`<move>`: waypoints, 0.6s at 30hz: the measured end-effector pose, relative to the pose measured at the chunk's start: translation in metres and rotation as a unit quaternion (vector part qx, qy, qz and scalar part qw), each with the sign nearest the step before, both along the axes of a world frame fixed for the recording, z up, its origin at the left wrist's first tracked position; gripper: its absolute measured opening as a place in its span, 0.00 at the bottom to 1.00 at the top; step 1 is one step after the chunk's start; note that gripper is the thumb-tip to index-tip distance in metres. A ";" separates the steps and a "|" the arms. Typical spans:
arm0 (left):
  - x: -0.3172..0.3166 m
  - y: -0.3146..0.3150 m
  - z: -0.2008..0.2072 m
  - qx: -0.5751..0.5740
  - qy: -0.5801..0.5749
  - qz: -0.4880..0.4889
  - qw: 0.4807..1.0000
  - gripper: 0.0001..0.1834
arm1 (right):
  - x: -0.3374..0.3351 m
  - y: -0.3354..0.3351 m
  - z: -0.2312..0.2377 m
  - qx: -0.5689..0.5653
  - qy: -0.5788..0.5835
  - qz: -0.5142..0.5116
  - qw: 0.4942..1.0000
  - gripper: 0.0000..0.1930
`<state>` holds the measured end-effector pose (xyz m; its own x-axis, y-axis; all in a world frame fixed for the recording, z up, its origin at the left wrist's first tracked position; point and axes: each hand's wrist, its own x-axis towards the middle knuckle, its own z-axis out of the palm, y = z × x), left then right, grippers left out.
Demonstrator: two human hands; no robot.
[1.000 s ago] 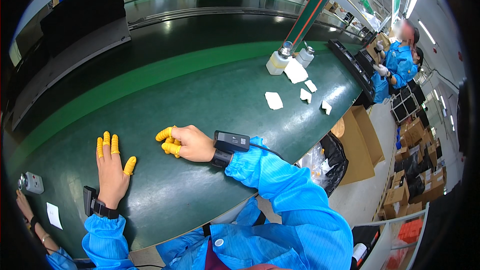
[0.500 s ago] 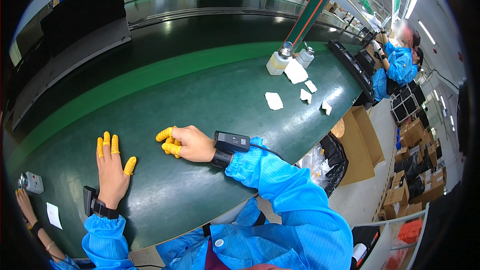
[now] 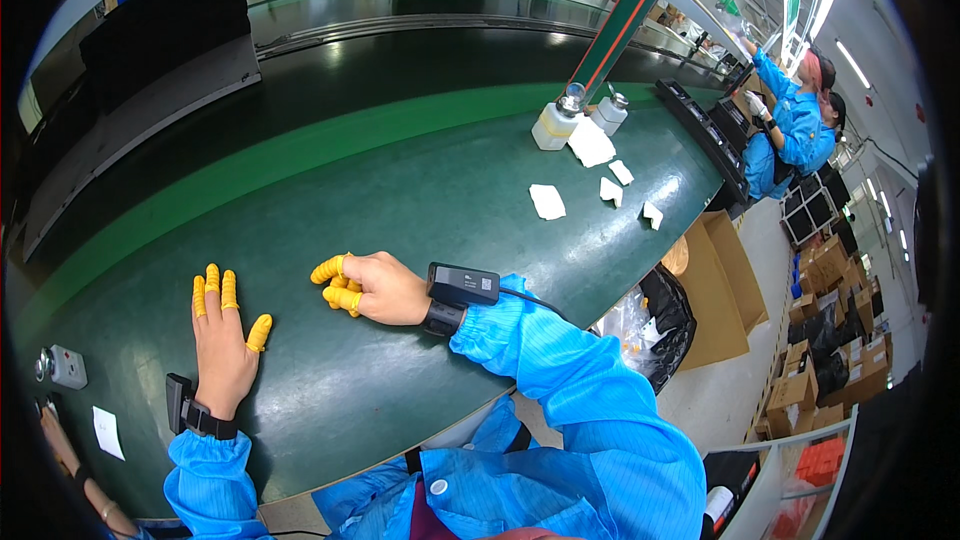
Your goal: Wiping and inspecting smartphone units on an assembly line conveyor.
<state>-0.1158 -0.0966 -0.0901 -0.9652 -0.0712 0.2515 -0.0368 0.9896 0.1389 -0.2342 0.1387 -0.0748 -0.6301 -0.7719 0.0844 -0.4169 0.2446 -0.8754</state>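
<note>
My left hand (image 3: pixel 224 350) rests flat on the green tabletop (image 3: pixel 420 210), its fingers stretched and the thumb held away, with nothing under it that I can see. Yellow finger cots cover its fingertips. To its right, my right hand (image 3: pixel 385 288) lies on the same surface, loosely curled, with a gap between index finger and thumb. It wears yellow finger cots too, and no object shows in it. A strapped black device (image 3: pixel 463 283) sits on the right wrist, and a black band (image 3: pixel 205 420) circles the left wrist.
Two pump bottles (image 3: pixel 556 127) stand at the back right beside white cloth pieces (image 3: pixel 547 202). At the left are a small bottle (image 3: pixel 66 367), a white paper slip (image 3: pixel 108 432) and another person's arm (image 3: pixel 95 490). Black units (image 3: pixel 705 135) line the right end, near co-workers (image 3: pixel 795 130).
Both my hands stay where they were. The neighbour's hand at the lower left has drawn down, away from the small bottle. A co-worker at the far right has raised an arm.
</note>
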 end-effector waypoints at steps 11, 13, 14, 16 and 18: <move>0.001 0.000 0.000 -0.001 0.003 -0.002 1.000 0.35 | 0.001 -0.002 -0.008 -0.046 0.015 -0.015 0.999 0.14; -0.001 0.001 -0.001 0.001 0.004 -0.004 1.000 0.35 | 0.000 0.000 -0.008 -0.040 0.014 -0.017 0.999 0.14; 0.000 0.001 -0.001 0.001 0.005 -0.003 1.000 0.35 | 0.001 -0.001 -0.008 -0.041 0.014 -0.016 0.999 0.14; 0.001 0.000 0.001 0.000 0.006 0.000 1.000 0.35 | 0.001 -0.002 -0.006 -0.047 0.015 -0.013 0.999 0.14; 0.000 0.001 0.000 0.003 0.001 0.000 1.000 0.35 | 0.001 0.000 -0.008 -0.046 0.018 -0.017 0.999 0.14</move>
